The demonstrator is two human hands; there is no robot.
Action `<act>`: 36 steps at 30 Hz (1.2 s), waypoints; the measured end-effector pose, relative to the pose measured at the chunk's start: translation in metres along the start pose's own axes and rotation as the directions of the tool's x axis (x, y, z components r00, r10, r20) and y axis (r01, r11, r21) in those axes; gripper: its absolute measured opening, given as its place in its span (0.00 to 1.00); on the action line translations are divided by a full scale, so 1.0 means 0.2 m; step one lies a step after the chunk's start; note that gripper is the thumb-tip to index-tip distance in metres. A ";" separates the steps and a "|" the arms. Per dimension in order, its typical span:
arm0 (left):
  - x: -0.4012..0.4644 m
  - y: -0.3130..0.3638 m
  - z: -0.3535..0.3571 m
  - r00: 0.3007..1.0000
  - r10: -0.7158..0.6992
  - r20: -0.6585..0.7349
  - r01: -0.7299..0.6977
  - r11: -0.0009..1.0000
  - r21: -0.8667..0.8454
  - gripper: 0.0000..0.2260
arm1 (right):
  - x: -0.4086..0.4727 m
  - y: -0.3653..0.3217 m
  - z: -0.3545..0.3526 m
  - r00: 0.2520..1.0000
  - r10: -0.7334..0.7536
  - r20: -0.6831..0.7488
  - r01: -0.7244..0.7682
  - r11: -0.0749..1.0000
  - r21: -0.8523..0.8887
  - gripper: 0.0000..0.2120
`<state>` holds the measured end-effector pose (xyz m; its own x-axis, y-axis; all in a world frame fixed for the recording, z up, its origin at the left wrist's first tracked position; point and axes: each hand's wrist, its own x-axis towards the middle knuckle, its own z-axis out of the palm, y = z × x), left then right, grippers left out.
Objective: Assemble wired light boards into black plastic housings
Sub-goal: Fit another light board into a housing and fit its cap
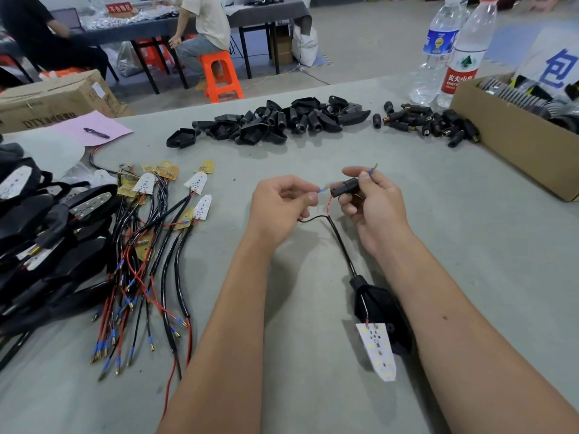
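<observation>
My right hand [372, 198] grips a small black connector sleeve [344, 185], with a blue-tipped wire end sticking up past the thumb. My left hand [282, 198] pinches another blue-tipped wire end [321, 191] just left of the sleeve's mouth. Both thin wires join a black cable [341, 245] that runs down the table into a black housing [376, 305]. A white light board [377, 349] hangs out of that housing near my right forearm.
Loose wired boards [156, 233] lie spread at left, beside a stack of assembled black housings [40, 245]. Empty housings [266, 123] and black connector sleeves [429, 123] are piled at the back. A cardboard box [507, 145] and two water bottles [451, 51] stand at right.
</observation>
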<state>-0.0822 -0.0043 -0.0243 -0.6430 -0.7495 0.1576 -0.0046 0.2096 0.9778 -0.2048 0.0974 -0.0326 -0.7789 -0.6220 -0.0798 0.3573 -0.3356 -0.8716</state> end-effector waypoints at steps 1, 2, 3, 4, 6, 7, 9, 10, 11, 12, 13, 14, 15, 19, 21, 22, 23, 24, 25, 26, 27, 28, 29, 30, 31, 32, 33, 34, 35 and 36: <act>0.00 0.00 0.01 0.999 -0.010 0.035 0.010 1.000 0.010 0.08 | 0.00 0.00 0.00 1.000 0.003 0.006 -0.003 1.000 0.020 0.15; -0.01 0.01 0.03 0.998 -0.018 0.056 0.017 1.000 0.021 0.08 | 0.00 0.00 0.00 1.000 0.005 0.008 -0.005 0.999 0.037 0.15; -0.01 0.01 0.04 0.998 -0.024 0.062 0.022 0.999 0.034 0.08 | -0.01 -0.01 0.00 1.000 0.008 0.007 -0.008 0.999 0.054 0.15; -0.01 0.00 0.05 0.998 -0.028 0.057 0.025 0.999 0.046 0.08 | -0.01 -0.01 0.00 1.000 0.012 0.005 -0.012 0.997 0.074 0.15; -0.01 0.00 0.05 0.999 -0.035 0.038 0.032 0.997 0.063 0.09 | -0.01 -0.01 -0.01 1.000 0.020 0.002 -0.020 0.994 0.111 0.15; -0.01 0.00 0.05 0.999 -0.036 0.028 0.034 0.997 0.070 0.10 | -0.01 -0.02 -0.01 1.000 0.022 0.001 -0.022 0.993 0.119 0.15; -0.01 -0.01 0.04 0.999 -0.040 0.002 0.040 0.995 0.088 0.10 | -0.01 -0.02 -0.01 1.000 0.023 0.003 -0.023 0.993 0.119 0.15; -0.01 -0.01 0.04 0.999 -0.042 -0.012 0.043 0.994 0.099 0.10 | -0.01 -0.02 0.00 1.000 0.025 0.005 -0.025 0.992 0.121 0.15; -0.01 -0.01 0.04 0.999 -0.044 -0.022 0.046 0.993 0.105 0.10 | -0.01 -0.01 0.00 1.000 0.026 0.007 -0.027 0.992 0.123 0.15; -0.01 -0.01 0.04 0.999 -0.044 -0.021 0.046 0.994 0.100 0.09 | -0.01 -0.01 0.00 1.000 0.024 0.008 -0.024 0.993 0.117 0.15; -0.02 -0.01 0.04 0.999 -0.042 -0.014 0.043 0.995 0.087 0.08 | -0.01 -0.01 0.00 1.000 0.016 0.009 -0.017 0.995 0.101 0.15; -0.02 0.00 0.04 0.999 -0.037 -0.008 0.038 0.996 0.075 0.08 | -0.01 -0.01 0.00 1.000 0.006 0.010 -0.007 0.997 0.078 0.15; -0.02 0.00 0.04 0.999 -0.032 -0.007 0.032 0.997 0.072 0.08 | -0.01 -0.01 0.00 1.000 -0.004 0.013 0.003 0.998 0.057 0.15; -0.02 0.01 0.05 0.999 -0.019 -0.036 0.023 0.994 0.111 0.09 | -0.02 -0.01 0.01 0.999 -0.017 0.027 0.017 1.000 0.018 0.16; -0.02 0.02 0.06 0.999 -0.028 -0.045 0.033 0.992 0.118 0.09 | -0.02 -0.01 0.01 0.999 -0.019 0.026 0.019 1.000 0.007 0.16; -0.03 0.02 0.05 0.998 -0.034 -0.045 0.040 0.992 0.118 0.10 | -0.02 -0.01 0.01 1.000 -0.019 0.025 0.019 1.000 0.003 0.16; -0.03 0.02 0.05 0.998 -0.041 -0.044 0.046 0.992 0.119 0.10 | -0.02 -0.01 0.01 1.000 -0.019 0.023 0.019 1.000 0.001 0.16; -0.03 0.02 0.05 0.998 -0.045 -0.044 0.050 0.991 0.122 0.10 | -0.02 -0.01 0.01 1.000 -0.018 0.021 0.018 1.000 0.003 0.16; -0.03 0.02 0.05 0.998 -0.049 -0.046 0.054 0.990 0.126 0.09 | -0.02 -0.01 0.01 1.000 -0.016 0.019 0.016 1.000 0.007 0.16; -0.03 0.02 0.05 0.997 -0.053 -0.050 0.059 0.989 0.134 0.09 | -0.02 -0.01 0.01 1.000 -0.014 0.018 0.014 1.000 0.014 0.15; -0.03 0.02 0.05 0.997 -0.056 -0.055 0.064 0.988 0.142 0.08 | -0.02 -0.01 0.01 1.000 -0.014 0.018 0.014 1.000 0.018 0.15; -0.03 0.02 0.05 0.996 -0.059 -0.059 0.067 0.987 0.147 0.08 | -0.02 -0.02 0.01 1.000 -0.017 0.020 0.017 1.000 0.014 0.15; -0.04 0.02 0.05 0.996 -0.062 -0.060 0.070 0.987 0.145 0.07 | -0.02 -0.01 0.01 0.999 -0.023 0.022 0.023 1.000 -0.002 0.15; -0.04 0.02 0.05 0.996 -0.061 -0.060 0.069 0.988 0.139 0.07 | -0.03 -0.01 0.02 0.999 -0.030 0.025 0.031 0.999 -0.024 0.15; -0.04 0.02 0.05 0.996 -0.058 -0.061 0.066 0.988 0.137 0.07 | -0.03 -0.01 0.02 0.999 -0.035 0.028 0.037 0.998 -0.042 0.15; -0.04 0.01 0.05 0.997 -0.054 -0.062 0.063 0.988 0.140 0.07 | -0.03 -0.01 0.02 0.999 -0.039 0.030 0.041 0.998 -0.053 0.15; -0.03 0.01 0.05 0.997 -0.051 -0.064 0.060 0.987 0.147 0.07 | -0.03 -0.01 0.03 0.999 -0.043 0.031 0.045 0.997 -0.062 0.15; -0.03 0.01 0.05 0.997 -0.050 -0.065 0.059 0.986 0.157 0.07 | -0.03 -0.01 0.03 0.998 -0.051 0.031 0.054 0.996 -0.075 0.15; -0.03 0.01 0.06 0.997 -0.047 -0.067 0.058 0.984 0.167 0.07 | -0.03 -0.01 0.03 0.998 -0.063 0.030 0.065 0.994 -0.090 0.15; -0.03 0.01 0.06 0.997 -0.043 -0.069 0.054 0.983 0.173 0.07 | -0.03 -0.01 0.03 0.997 -0.076 0.027 0.078 0.991 -0.105 0.15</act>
<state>-0.0871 0.0090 -0.0247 -0.5877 -0.7994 0.1246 -0.1723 0.2741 0.9461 -0.1974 0.0975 -0.0285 -0.7894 -0.6139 0.0000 0.2390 -0.3074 -0.9211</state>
